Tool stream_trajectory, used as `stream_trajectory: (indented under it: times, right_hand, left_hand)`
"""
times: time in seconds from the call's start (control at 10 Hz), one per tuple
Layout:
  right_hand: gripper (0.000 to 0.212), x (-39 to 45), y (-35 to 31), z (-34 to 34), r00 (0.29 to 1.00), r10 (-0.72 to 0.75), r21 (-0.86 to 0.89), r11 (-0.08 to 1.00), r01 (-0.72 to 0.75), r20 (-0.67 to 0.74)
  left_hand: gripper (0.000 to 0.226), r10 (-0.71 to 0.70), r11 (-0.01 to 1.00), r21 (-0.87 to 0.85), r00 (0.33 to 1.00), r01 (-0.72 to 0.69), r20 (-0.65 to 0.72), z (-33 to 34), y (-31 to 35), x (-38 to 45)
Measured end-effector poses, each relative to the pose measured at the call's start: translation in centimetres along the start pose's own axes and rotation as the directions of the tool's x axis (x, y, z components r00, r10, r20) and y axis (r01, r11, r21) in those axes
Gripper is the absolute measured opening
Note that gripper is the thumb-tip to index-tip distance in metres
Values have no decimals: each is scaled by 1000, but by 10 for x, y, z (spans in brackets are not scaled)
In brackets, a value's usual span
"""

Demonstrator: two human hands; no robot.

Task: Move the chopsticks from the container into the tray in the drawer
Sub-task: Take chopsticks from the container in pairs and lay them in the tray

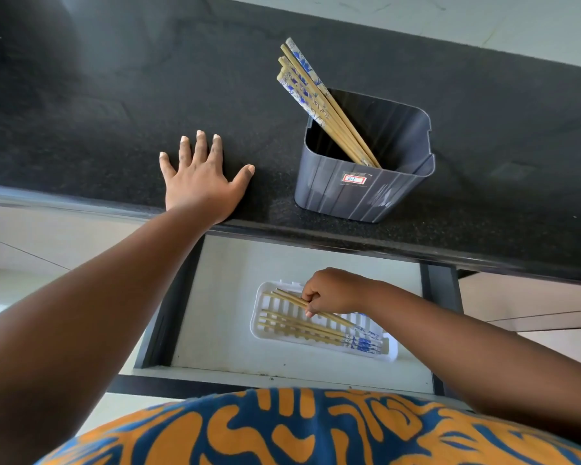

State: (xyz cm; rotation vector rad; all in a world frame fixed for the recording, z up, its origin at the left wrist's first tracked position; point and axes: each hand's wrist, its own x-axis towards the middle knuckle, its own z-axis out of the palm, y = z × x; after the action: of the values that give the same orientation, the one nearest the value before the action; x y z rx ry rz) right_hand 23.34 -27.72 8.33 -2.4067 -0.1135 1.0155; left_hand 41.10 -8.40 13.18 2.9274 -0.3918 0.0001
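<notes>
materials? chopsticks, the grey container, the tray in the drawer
Chopsticks: look like bamboo or pale wood, matte tan shafts; the thick ends carry a glossy blue-and-white printed pattern.
Container: most likely moulded plastic, dark grey, ribbed walls with a soft sheen, sticker on the front.
Tray: white plastic by the look, slotted base, rounded rim, slightly translucent. The right hand holds chopsticks over it.

Tan chopsticks [319,105] with blue-and-white patterned tops are seen in a grey ribbed container [359,193]; a white slotted tray [265,317], a speckled black countertop [114,95] and a blue-and-orange patterned garment [299,431] are shown.
</notes>
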Motion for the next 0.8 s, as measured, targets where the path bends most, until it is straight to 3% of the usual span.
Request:
stream_trajectory:
  times: [0.1,0.4,0.6,0.8]
  right_hand:
    - [25,1,-6,0,1000,-13,-7,1000,13,0]
    - [27,4,-7,-7,999,-35,-17,999,34,-14]
    - [12,4,-7,-5,1000,-7,-10,1000,7,21]
    - [12,-1,-5,-1,1000,18,-41,999,-17,22]
  left_hand:
    - [89,0,1000,2,1000,0,2,0,0,0]
    - [89,0,1000,0,1000,0,6,-2,1,-1]
    - [89,1,1000,-3,1000,-1,5,-2,0,-1]
    - [89,-2,1000,-4,1000,2,7,-2,0,-1]
